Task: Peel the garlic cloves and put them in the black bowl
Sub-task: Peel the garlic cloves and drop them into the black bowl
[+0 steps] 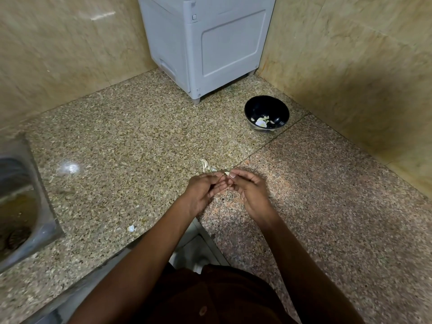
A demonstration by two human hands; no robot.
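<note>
Our left hand [205, 187] and right hand [247, 187] both pinch a small pale garlic clove [226, 173]. Glossy round black bowl [266, 106] at one o'clock, well apart on speckled granite tabletop [140, 136]. Risk: slick clove slipping, dropping off the edge.

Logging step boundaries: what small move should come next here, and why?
Probably keep stripping skin: both hands, left hand and right hand, pinch one garlic clove above the counter, far from the black bowl.

The sink [16, 202] is cut off at the left edge, and the fingers hide most of the garlic clove [226, 173]
</note>
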